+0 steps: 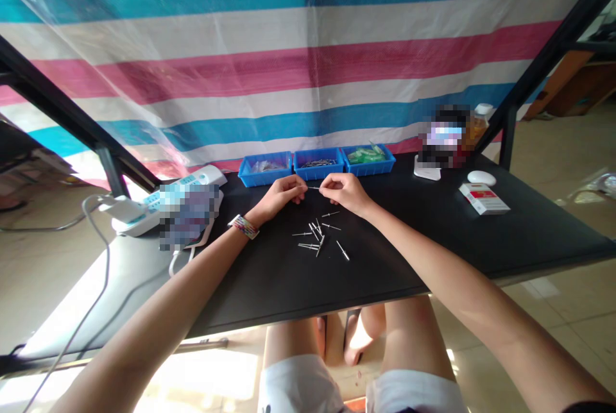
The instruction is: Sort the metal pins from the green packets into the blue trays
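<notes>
My left hand and my right hand meet over the black table, just in front of the blue trays. Both are closed in a pinch on one thin metal pin held between them. Several more metal pins lie scattered on the table just below my hands. A beaded band is on my left wrist.
Three blue trays stand in a row at the table's back edge; the right one holds green parts. A white power strip with cables lies at left. At right are a white mouse, a red-and-white box and a bottle.
</notes>
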The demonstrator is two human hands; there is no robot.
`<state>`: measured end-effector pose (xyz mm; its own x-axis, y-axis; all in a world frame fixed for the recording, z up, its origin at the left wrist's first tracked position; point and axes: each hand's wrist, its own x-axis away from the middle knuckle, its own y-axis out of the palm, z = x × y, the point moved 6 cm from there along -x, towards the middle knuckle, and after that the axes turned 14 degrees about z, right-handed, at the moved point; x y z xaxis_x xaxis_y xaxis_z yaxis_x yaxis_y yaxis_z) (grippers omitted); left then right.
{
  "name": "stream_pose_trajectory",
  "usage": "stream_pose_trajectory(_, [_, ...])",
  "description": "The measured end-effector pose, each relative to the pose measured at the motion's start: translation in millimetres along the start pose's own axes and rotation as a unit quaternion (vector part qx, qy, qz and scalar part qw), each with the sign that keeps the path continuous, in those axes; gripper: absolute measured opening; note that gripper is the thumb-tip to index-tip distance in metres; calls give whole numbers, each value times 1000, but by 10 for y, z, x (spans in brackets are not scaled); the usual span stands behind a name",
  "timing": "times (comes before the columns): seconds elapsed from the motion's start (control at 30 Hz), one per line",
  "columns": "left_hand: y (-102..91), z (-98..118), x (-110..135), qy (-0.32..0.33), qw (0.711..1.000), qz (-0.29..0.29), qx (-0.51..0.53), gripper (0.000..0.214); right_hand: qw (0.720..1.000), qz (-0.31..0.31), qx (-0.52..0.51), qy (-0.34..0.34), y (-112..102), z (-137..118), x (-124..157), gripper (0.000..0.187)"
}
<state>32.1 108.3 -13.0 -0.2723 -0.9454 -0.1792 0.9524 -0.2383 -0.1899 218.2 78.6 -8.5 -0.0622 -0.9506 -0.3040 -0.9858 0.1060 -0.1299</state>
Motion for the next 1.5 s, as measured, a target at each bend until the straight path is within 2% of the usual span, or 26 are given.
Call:
stream_pose_trajectory(0.13, [-2,5,6,1,1000,-8,-23,45,998,15,22,-50,-3,-60,5,15])
stream_pose_trajectory(0.23, [4,-7,6,-5,999,-10,-34,45,997,19,37,-61,-8,-74,7,16])
stream_pose_trajectory(0.4, [-7,-30,-9,13,999,0,-47,48,998,15,42,-39,-4,-30,9,15])
stream_pose_trajectory(0.6, [-29,-60,-18,31,999,6,-37,44,999,20,-31,40,15,85,-11,20])
stream_pose_trajectory(1.03, [-39,-36,-6,28,999,19,-28,42,997,3,-54,57,39,104,-16,17])
stream_pose_trajectory(1.23, [-22,16,7,19,1000,21,-10,39,997,0,-68,42,55,38,-21,18])
stream_pose_trajectory(1.33, [-37,10,1,1,999,34,27,37,997,44,-58,-4,-35,-89,-51,17])
stream_pose_trajectory(1.43, [-42,-16,-5,-10,998,29,59,34,988,131,-17,-80,-216,-270,-96,13])
stream_pose_trajectory(1.5, [-45,-30,-6,-9,997,24,67,33,971,198,14,-133,-351,-386,-123,10])
